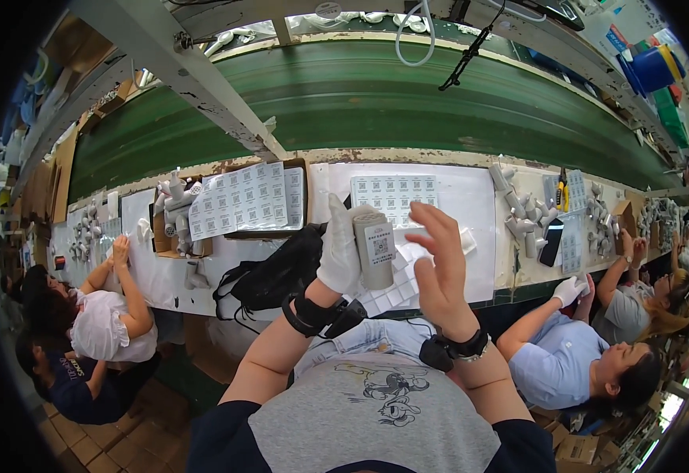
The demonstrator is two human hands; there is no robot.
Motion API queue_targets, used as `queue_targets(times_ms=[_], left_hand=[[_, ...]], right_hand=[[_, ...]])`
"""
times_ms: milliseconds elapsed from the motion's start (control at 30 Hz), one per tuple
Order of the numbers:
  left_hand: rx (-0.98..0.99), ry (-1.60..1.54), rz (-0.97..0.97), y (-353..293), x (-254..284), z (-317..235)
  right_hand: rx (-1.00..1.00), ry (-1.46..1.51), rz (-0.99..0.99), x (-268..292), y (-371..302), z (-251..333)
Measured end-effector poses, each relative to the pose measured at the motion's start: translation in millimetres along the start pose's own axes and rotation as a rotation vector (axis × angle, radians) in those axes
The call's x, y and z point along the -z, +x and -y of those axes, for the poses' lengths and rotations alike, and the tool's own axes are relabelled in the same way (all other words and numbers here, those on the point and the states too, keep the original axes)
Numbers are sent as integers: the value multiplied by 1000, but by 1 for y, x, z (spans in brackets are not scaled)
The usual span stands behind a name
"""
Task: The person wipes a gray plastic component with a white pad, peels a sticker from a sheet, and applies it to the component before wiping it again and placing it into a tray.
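My left hand (339, 251), in a white glove, grips a grey cylinder (374, 272) from its left side and holds it upright above the table. A label with a square code and some print faces up along the cylinder. My right hand (440, 268) is bare and held just right of the cylinder, its fingers spread with nothing seen between them. Behind the hands lies a sheet of code labels (394, 195). Partly covered by my hands, another sheet of white blank-looking squares (392, 296) rests nearer the table's front edge.
A cardboard box (306, 197) holding more label sheets (242, 199) and grey fittings (177, 206) stands left, beside a black bag (275, 272). Grey parts (524, 206), a phone (552, 241) and yellow-handled pliers (563, 191) lie right. Co-workers sit on both sides. A green conveyor belt (360, 98) runs behind.
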State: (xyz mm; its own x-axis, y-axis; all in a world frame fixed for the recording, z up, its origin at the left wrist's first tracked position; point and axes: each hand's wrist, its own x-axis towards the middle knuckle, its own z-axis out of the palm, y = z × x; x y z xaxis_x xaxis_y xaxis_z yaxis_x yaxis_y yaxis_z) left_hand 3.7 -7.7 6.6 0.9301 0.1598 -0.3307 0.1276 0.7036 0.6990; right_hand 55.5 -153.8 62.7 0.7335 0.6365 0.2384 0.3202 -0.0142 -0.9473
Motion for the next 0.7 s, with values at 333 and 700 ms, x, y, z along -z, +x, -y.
queue_targets(times_ms=[333,700], left_hand=[[-153,99,-148,9,-16,-4],[-265,111,-241,6,-5,2]], right_hand=[[189,-451,168,-27,-1,-14],[4,77,212,-34,-5,-31]])
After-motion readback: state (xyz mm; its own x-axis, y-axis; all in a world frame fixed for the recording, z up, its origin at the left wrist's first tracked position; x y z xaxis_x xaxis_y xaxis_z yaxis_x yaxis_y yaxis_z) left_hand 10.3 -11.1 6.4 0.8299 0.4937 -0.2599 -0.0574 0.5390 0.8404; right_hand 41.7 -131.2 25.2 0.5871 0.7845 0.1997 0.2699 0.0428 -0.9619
